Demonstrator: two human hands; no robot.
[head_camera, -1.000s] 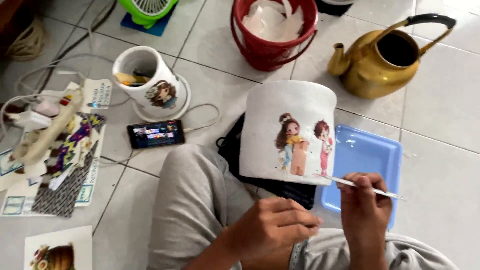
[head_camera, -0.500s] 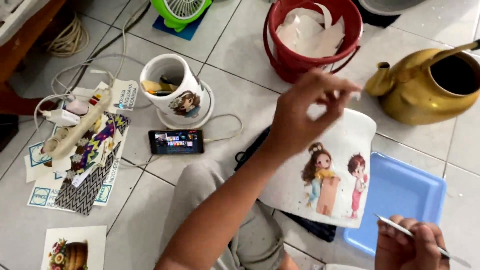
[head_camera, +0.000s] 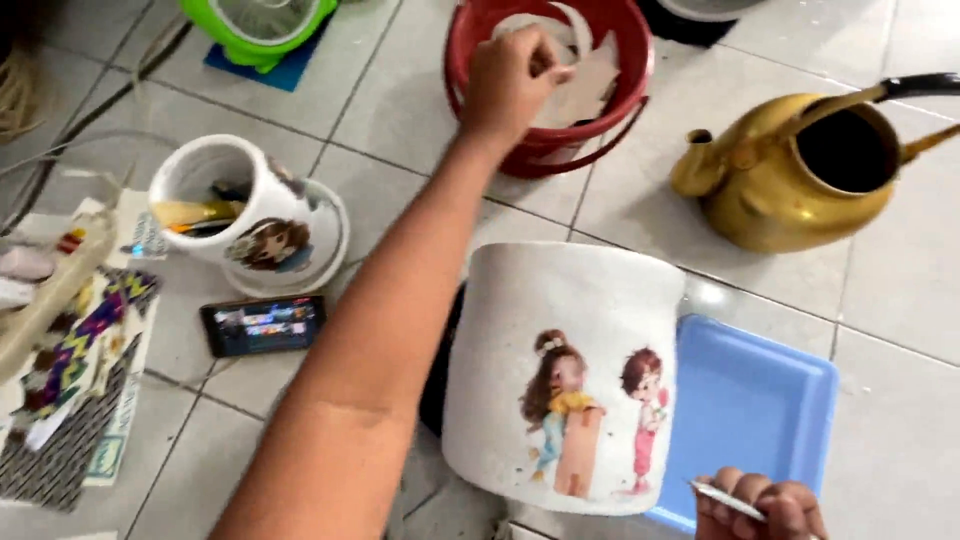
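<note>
I'm reaching my left hand (head_camera: 510, 85) into the red bucket (head_camera: 630, 95), pinching a paper scrap (head_camera: 590, 85). My right hand (head_camera: 765, 510) is gripping a thin brush (head_camera: 728, 500) beside the white pot (head_camera: 565, 380) by my knee.

Left arm extended far; left hand (head_camera: 510, 85) with fingers curled, pinching together. Right hand (head_camera: 765, 508) near, at bottom right edge, fingers closed in a grip.

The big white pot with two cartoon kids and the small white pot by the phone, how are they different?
The big white pot is much larger than the small white pot. The big one shows two cartoon children; the small one shows one. The small one lies tipped with things inside; the big one's inside is hidden. Both are white with cartoon pictures.
</note>
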